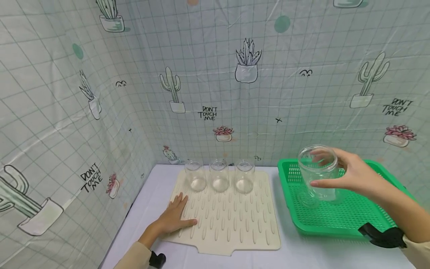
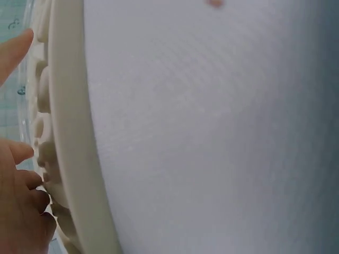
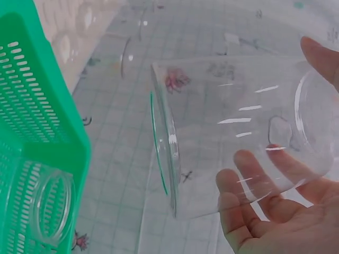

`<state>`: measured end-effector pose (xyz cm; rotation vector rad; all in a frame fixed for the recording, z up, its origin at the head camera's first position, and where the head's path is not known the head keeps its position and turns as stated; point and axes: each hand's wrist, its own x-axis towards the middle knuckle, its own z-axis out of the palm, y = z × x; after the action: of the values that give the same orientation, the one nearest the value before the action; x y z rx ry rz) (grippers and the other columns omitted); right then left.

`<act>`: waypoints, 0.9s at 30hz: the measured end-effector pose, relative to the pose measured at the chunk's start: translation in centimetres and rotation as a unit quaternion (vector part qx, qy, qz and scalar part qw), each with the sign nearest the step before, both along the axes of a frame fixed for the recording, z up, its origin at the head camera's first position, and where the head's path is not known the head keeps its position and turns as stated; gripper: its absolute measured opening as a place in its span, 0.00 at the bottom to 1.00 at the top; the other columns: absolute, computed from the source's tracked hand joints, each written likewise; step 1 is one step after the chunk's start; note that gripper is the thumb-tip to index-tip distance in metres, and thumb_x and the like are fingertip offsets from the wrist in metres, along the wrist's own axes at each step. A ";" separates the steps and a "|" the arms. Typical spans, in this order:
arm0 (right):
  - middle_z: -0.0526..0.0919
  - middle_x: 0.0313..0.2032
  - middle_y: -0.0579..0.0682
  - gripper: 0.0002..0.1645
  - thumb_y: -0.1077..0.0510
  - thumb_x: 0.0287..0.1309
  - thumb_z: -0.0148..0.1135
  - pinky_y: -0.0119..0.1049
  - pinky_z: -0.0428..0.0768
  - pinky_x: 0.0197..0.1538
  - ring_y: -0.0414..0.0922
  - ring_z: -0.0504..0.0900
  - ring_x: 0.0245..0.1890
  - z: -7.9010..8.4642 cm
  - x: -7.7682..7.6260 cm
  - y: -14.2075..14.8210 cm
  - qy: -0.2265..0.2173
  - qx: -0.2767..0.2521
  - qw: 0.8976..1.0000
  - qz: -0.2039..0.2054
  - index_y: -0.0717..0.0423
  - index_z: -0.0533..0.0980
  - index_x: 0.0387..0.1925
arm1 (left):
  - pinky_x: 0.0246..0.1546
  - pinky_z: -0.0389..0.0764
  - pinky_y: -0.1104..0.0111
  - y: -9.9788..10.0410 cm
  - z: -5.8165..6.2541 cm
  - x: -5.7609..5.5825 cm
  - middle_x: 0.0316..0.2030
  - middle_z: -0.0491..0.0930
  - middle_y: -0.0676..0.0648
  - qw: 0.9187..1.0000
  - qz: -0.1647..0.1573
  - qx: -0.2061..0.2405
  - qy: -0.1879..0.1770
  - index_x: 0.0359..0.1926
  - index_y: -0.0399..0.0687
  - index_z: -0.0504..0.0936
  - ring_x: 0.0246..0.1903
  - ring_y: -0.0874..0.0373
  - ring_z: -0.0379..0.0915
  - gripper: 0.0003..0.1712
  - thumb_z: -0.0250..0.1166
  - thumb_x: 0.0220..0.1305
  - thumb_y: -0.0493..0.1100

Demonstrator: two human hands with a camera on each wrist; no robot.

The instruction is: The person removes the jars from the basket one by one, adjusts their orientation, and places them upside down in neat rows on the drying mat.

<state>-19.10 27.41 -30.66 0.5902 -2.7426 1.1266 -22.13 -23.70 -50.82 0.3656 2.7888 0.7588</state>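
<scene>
My right hand (image 1: 349, 173) grips a clear jar (image 1: 317, 168) by its side, holding it above the green basket (image 1: 302, 228). In the right wrist view the thumb and fingers (image 3: 254, 211) wrap round the jar (image 3: 233, 121). My left hand (image 1: 173, 216) rests with spread fingers on the left part of a cream ribbed draining mat (image 1: 231, 235). Three clear jars, a left one (image 1: 196, 177), a middle one (image 1: 220, 177) and a right one (image 1: 244, 177), stand in a row along the mat's far edge.
Another clear jar (image 3: 53, 203) lies in the green basket, beneath the held one. The white table (image 1: 151, 186) carries mat and basket side by side. A patterned cloth (image 1: 235, 101) hangs behind and to the left.
</scene>
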 end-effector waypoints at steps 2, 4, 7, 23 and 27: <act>0.80 0.52 0.47 0.43 0.53 0.48 0.80 0.34 0.73 0.40 0.38 0.73 0.46 0.1 -0.2 -0.9 0.006 0.010 1.000 0.009 0.40 0.71 0.66 | 0.73 0.37 0.45 0.0 0.4 0.1 0.77 0.41 0.33 1.000 0.001 0.002 -0.003 0.77 0.37 0.52 0.76 0.37 0.33 0.61 0.67 0.57 0.69; 0.80 0.52 0.47 0.43 0.51 0.46 0.81 0.36 0.74 0.39 0.41 0.73 0.45 0.1 -0.5 -1.8 0.009 0.018 1.000 0.019 0.41 0.72 0.65 | 0.73 0.38 0.45 0.1 0.9 0.3 0.76 0.43 0.32 1.000 -0.001 0.004 0.001 0.76 0.36 0.54 0.75 0.36 0.34 0.60 0.67 0.58 0.69; 0.80 0.50 0.47 0.43 0.48 0.44 0.82 0.39 0.75 0.39 0.44 0.72 0.44 0.0 -0.7 -2.9 0.016 0.031 0.999 0.029 0.41 0.73 0.63 | 0.73 0.40 0.45 0.4 1.5 0.4 0.75 0.46 0.31 1.000 -0.012 -0.001 0.018 0.76 0.35 0.56 0.75 0.35 0.36 0.59 0.65 0.59 0.69; 0.78 0.47 0.42 0.47 0.36 0.36 0.83 0.49 0.77 0.49 0.44 0.74 0.47 -0.9 -0.6 -7.5 0.020 0.077 0.994 0.079 0.48 0.76 0.58 | 0.72 0.41 0.43 2.6 5.8 1.6 0.77 0.48 0.39 0.997 -0.046 0.049 0.033 0.78 0.42 0.53 0.76 0.40 0.35 0.56 0.66 0.61 0.67; 0.78 0.48 0.44 0.45 0.39 0.36 0.83 0.50 0.77 0.48 0.47 0.74 0.49 -1.3 -0.4 -8.3 0.028 0.101 0.990 0.092 0.51 0.76 0.57 | 0.70 0.44 0.37 3.5 6.8 2.3 0.78 0.44 0.45 0.996 -0.046 0.078 0.010 0.80 0.50 0.49 0.75 0.37 0.34 0.58 0.66 0.60 0.68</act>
<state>-19.52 19.07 -31.91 0.9031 -2.8193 0.8533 -19.82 -20.21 -43.98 0.5283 2.7159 0.9583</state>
